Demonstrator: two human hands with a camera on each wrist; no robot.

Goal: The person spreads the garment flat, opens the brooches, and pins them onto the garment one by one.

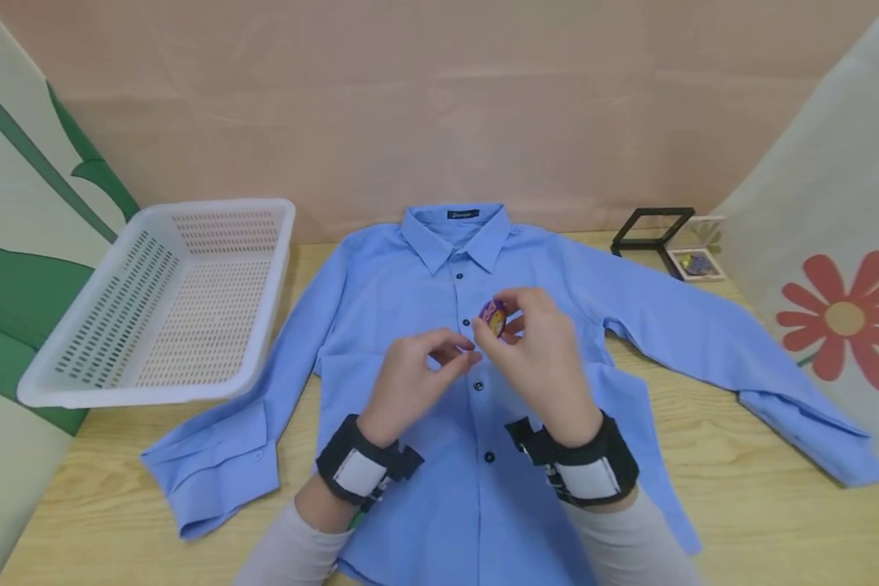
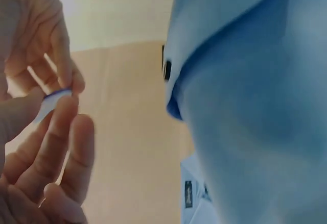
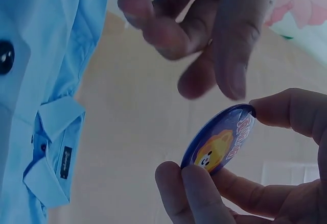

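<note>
My right hand [image 1: 540, 358] pinches a round purple button badge [image 3: 219, 141] by its edge, between thumb and fingertips. On the badge's face is a yellow cartoon animal with pale lettering. Close beside it, my left hand [image 1: 419, 376] has loosely bent fingers, and nothing shows between them. In the right wrist view the left thumb [image 3: 234, 55] hangs just above the badge, apart from it. Beneath both hands lies a blue buttoned shirt [image 1: 403, 309], spread flat with its collar away from me. Its left-side sleeve is bent, and the right one stretches out sideways.
A white perforated basket [image 1: 267, 325] stands at the left, against the sleeve. At the back right are a black frame [image 1: 655, 213] and an open pale case [image 1: 706, 273] holding a small colourful item. Flowered cloth [image 1: 842, 325] hangs at the right, and a plain backdrop [image 1: 439, 122] stands behind.
</note>
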